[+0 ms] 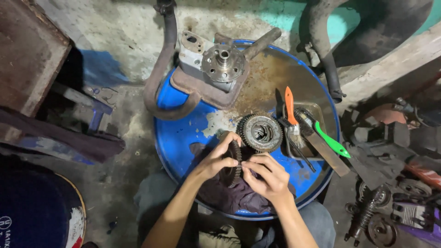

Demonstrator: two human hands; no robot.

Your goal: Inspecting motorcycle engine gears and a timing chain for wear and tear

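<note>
My left hand (215, 159) grips a dark toothed gear wheel (234, 161) held on edge over a dark rag (234, 195). My right hand (266, 174) pinches the same gear from the right, fingers on its lower rim. Both hands are above the near part of a blue drum lid (183, 133). Just beyond the gear lies a larger round clutch gear assembly (261, 133), flat on the lid.
A metal tray (317, 110) holds an orange-handled brush (290, 112) and a green-handled brush (328, 140). At the far side of the lid sits a metal engine part (216, 69) and a curved pipe (161, 78). Engine parts (381, 216) crowd the floor at right.
</note>
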